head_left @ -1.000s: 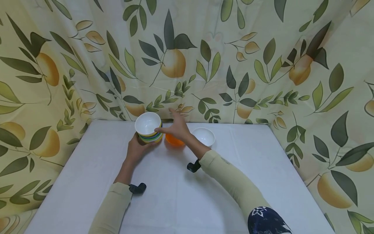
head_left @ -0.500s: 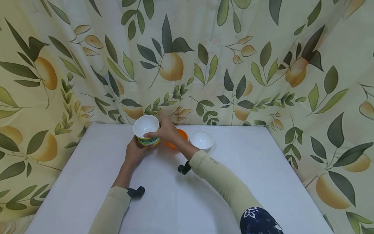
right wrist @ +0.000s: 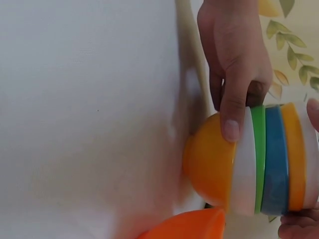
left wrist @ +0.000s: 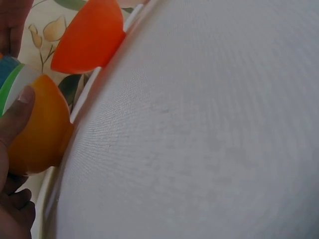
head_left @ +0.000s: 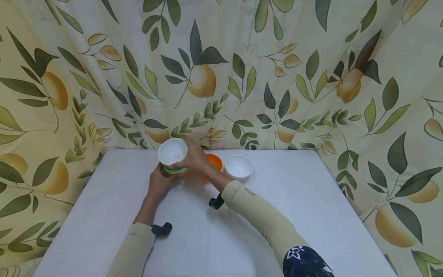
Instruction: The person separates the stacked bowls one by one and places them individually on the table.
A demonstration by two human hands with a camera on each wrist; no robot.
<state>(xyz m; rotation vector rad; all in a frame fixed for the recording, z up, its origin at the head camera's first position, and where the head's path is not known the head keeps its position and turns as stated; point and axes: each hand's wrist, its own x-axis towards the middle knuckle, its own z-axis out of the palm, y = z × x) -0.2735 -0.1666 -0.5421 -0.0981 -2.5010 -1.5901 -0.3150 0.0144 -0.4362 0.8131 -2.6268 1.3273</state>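
A stack of nested bowls stands at the back left of the table, with a white bowl (head_left: 172,151) on top. Below it come a yellow, a blue (right wrist: 275,159), a green and another white bowl, down to a yellow-orange bowl (right wrist: 209,159) at the bottom. My left hand (head_left: 160,182) grips the stack low down, its thumb across the bottom bowl's rim. From the right, my right hand (head_left: 194,156) holds the top white bowl near its rim, its fingers partly hidden. Whether the stack's base touches the cloth, I cannot tell.
An orange bowl (head_left: 214,161) sits right of the stack, partly behind my right hand. Farther right stands a single white bowl (head_left: 238,167). A white cloth covers the table (head_left: 194,231), and a fruit-patterned curtain (head_left: 235,77) hangs behind its back edge.
My right hand has moved left and its fingers have come in round the top white bowl. More of the orange bowl shows. The left hand still holds the stack.
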